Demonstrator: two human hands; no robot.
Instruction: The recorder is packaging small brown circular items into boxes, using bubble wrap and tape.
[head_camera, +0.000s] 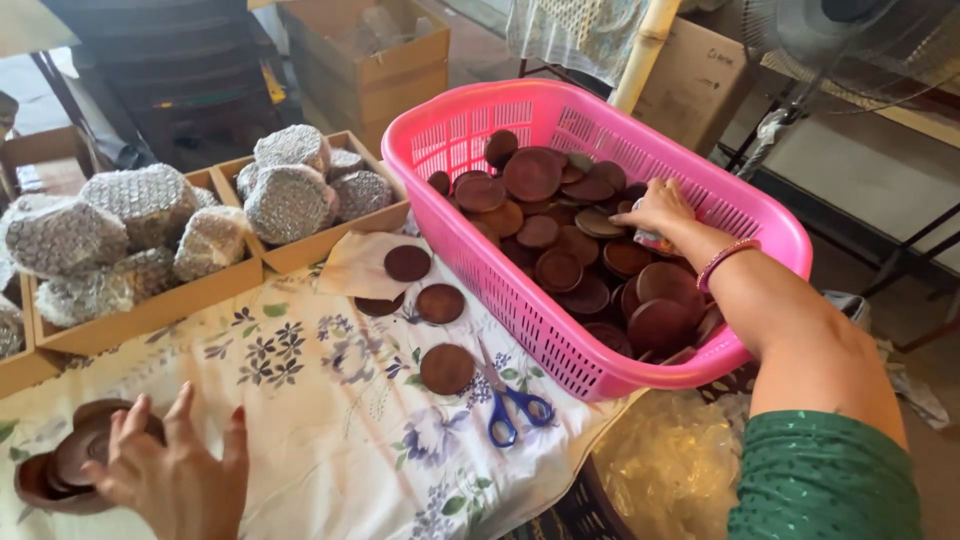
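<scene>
Round dark-brown wooden discs (560, 255) lie heaped flat and overlapping in the pink slotted basket (520, 300). A small stack of brown wooden dishes (60, 470) sits tilted at the table's near-left edge.

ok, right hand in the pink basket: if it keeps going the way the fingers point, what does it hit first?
Probably the brown wooden discs just past the right hand, before the pink basket wall; depth unclear.

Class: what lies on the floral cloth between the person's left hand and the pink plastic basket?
In the head view, one round brown wooden disc and blue-handled scissors lie between left hand and pink plastic basket.
</scene>
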